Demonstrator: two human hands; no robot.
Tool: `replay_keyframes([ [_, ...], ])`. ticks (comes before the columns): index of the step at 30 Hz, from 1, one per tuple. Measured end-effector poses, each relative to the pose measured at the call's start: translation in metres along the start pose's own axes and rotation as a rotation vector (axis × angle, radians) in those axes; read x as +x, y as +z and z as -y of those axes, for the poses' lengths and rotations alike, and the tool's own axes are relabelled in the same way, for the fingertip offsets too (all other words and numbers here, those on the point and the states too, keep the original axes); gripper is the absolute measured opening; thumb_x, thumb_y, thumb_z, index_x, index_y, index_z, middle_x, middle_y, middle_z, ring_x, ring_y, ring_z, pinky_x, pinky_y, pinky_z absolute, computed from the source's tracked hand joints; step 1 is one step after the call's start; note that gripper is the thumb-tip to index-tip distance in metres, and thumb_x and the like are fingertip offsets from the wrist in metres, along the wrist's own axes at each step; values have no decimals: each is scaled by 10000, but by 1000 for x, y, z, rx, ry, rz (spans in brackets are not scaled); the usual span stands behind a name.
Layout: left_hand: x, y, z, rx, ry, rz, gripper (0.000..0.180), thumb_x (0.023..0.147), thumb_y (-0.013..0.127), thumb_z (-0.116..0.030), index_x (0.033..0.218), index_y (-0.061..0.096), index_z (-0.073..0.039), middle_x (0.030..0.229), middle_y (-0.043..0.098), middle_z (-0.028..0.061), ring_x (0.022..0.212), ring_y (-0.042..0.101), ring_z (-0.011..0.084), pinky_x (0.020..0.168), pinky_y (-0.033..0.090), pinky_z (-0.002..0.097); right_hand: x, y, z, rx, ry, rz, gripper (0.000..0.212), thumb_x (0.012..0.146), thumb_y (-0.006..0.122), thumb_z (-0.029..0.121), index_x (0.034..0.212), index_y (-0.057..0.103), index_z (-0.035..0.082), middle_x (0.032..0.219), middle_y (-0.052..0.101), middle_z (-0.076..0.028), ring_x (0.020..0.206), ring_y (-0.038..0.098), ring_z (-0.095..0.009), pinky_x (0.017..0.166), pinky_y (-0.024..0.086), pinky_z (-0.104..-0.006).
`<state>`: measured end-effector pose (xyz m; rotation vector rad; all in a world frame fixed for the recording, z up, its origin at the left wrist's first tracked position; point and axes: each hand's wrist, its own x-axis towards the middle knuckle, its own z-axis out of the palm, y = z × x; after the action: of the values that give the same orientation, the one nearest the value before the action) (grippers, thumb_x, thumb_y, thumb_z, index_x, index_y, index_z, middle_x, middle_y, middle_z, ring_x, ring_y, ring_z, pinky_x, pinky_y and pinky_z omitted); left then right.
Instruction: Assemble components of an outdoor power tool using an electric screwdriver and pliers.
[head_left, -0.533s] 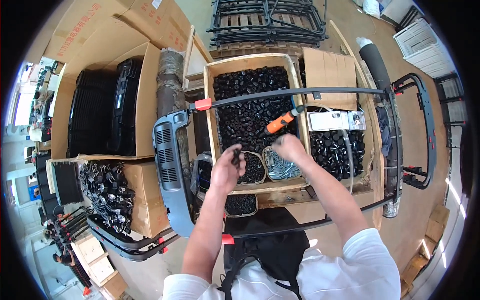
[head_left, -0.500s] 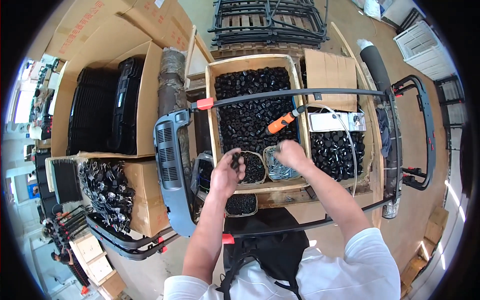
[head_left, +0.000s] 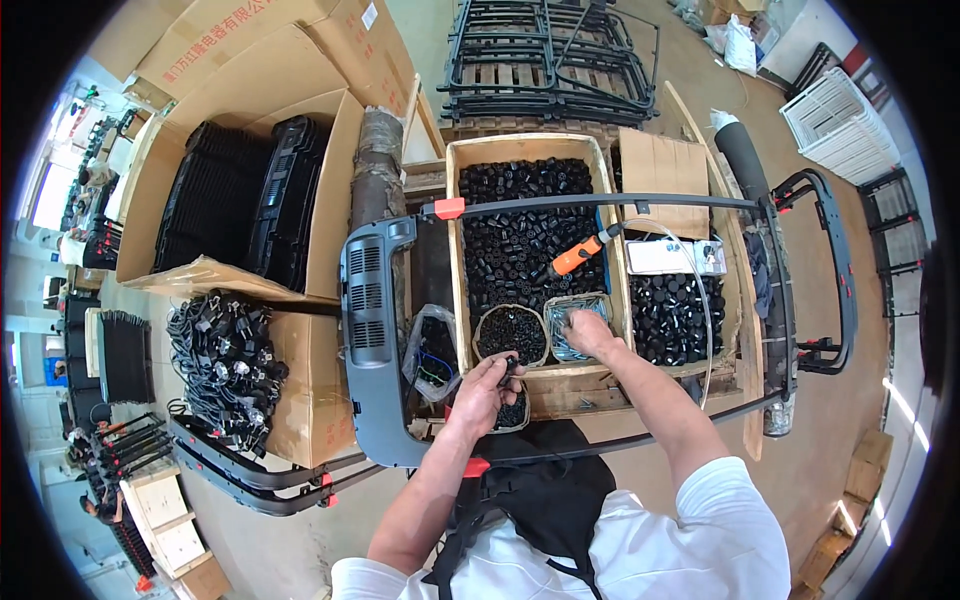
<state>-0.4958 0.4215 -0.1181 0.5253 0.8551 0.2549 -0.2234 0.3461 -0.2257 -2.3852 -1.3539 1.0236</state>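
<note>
My left hand [head_left: 476, 400] is closed around small black plastic parts [head_left: 508, 370], near the front edge of a wooden crate. My right hand [head_left: 590, 332] reaches down with curled fingers into a small bin of silver screws [head_left: 566, 350]; its fingertips are hidden. Left of the screws stands a round container of tiny black pieces [head_left: 512, 332]. Beyond them, an orange power screwdriver [head_left: 576, 257] lies over black cylindrical parts [head_left: 525, 235]. A long dark frame with a grey vented end panel [head_left: 366, 290] surrounds my arms.
The frame's far rail [head_left: 540, 203] spans the wooden crate [head_left: 453, 215]. A pale hose [head_left: 703, 290] passes over black round caps [head_left: 665, 315] at the right. At the left stand a carton of black panels [head_left: 335, 190] and a heap of cabled parts [head_left: 225, 370].
My left hand has come nearer to me, from beside the round container to the crate's front edge. My right hand has moved further into the screws. The whole view has shifted slightly.
</note>
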Motion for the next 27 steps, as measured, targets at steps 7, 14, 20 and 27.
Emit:
replay_keyframes([
  [7, -10, -17, -2, 60, 40, 20, 330, 1115, 558, -262, 1387, 588, -78, 1030, 705, 38, 809, 621, 94, 663, 519, 245, -28, -43, 28, 307, -14, -31, 193, 879, 673, 124, 1006, 673, -21, 903, 746, -229, 906, 761, -342, 787, 579, -437],
  [14, -3, -19, -12, 49, 44, 47, 317, 1104, 581, -250, 1374, 604, -84, 1032, 710, 29, 799, 621, 94, 685, 518, 247, -80, -76, 100, 672, -129, 60, 139, 881, 682, 85, 965, 640, -18, 781, 699, -85, 730, 701, -135, 695, 555, -326],
  [20, -16, -26, -28, 119, 51, 177, 310, 1112, 561, -241, 1343, 600, -38, 1003, 686, 24, 814, 608, 82, 700, 515, 244, -95, -91, 142, 206, -481, -2, 188, 839, 715, 140, 982, 682, 22, 828, 717, -169, 756, 723, -327, 692, 564, -421],
  [27, -35, -41, -36, 251, 71, 195, 273, 1106, 571, -212, 1306, 627, -35, 982, 703, 22, 763, 618, 71, 666, 521, 228, -102, -92, 188, 26, -562, 133, 158, 863, 714, 158, 938, 664, 28, 820, 706, -197, 807, 714, -398, 695, 558, -477],
])
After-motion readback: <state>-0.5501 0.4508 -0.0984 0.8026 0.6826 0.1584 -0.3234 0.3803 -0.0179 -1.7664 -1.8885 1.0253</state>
